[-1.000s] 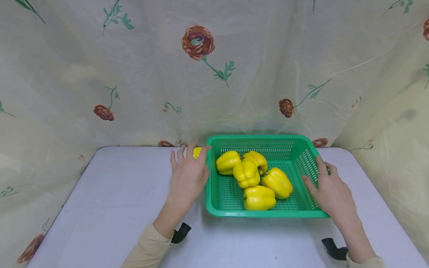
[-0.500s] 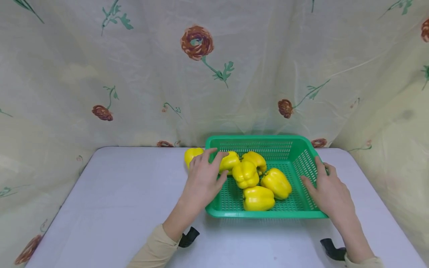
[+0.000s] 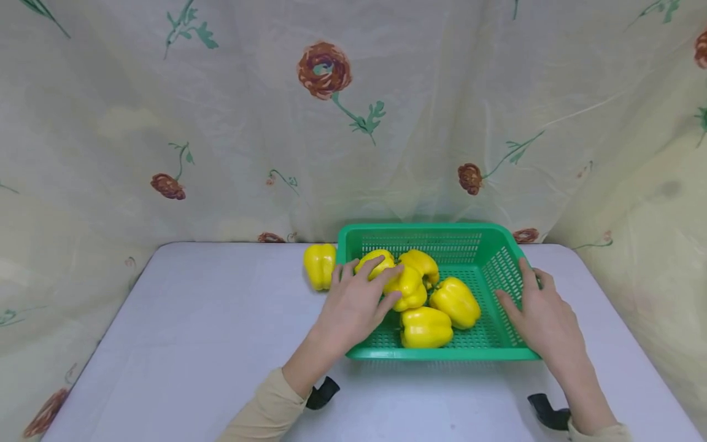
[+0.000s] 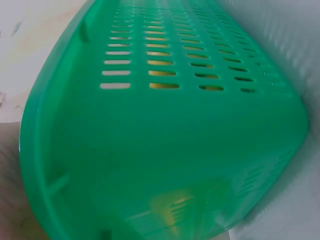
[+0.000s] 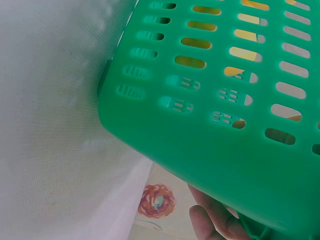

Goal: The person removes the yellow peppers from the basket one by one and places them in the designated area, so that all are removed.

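Note:
A green plastic basket stands on the table with several yellow bell peppers in it. Across its left rim reaches my left hand, fingers spread and gently bent, fingertips right at the middle bell pepper and overlapping the back-left bell pepper. My right hand grips the right rim, thumb on the inner side and fingers outside; some right fingers show by the rim in the right wrist view. In the left wrist view the basket's slotted wall fills most of the picture.
Outside the basket, by its left wall, another yellow bell pepper stands on the white-covered table. A flower-patterned curtain hangs behind. Black curved pieces show beside both wrists.
My left hand has moved right from beside the basket, over its rim to the peppers inside, uncovering the bell pepper outside. The right hand and basket have stayed nearly still.

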Action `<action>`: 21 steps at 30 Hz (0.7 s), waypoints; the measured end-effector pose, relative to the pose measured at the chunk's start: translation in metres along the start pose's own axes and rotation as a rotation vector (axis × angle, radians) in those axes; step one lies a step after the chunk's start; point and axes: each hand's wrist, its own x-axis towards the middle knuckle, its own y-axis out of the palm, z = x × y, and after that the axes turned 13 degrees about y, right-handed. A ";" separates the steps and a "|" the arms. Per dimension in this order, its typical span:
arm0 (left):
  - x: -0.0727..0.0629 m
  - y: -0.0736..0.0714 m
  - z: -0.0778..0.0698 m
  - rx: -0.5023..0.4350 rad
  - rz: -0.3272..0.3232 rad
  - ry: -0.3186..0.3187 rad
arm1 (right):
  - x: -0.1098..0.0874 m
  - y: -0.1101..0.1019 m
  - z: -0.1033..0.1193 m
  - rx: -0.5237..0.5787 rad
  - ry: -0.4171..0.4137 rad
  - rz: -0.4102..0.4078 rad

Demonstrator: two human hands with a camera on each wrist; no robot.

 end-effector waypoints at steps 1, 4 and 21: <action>0.000 0.000 -0.001 -0.001 0.014 -0.001 | 0.000 0.000 0.000 0.001 -0.001 -0.003; 0.000 0.000 -0.003 -0.002 0.029 -0.005 | 0.000 0.000 0.000 0.004 -0.005 -0.003; 0.001 0.004 -0.007 -0.057 0.058 0.069 | 0.000 0.002 -0.001 0.010 -0.018 -0.019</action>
